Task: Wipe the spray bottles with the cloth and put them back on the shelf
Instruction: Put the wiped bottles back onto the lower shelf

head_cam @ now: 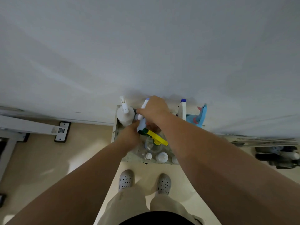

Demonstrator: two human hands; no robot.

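My right hand grips the white trigger head of a pale blue spray bottle over the back of the shelf top. My left hand reaches in from below and touches that bottle's body; whether it holds the cloth is hidden. A white spray bottle stands at the back left. A clear bottle with a yellow and green trigger stands in front of my hands. A white bottle with a blue nozzle stands at the back right.
Small white-capped bottles line the shelf's front edge. A blue toy sits at the right rear against the white wall. My feet stand on the beige floor before the shelf. A white stand base lies left, dark items right.
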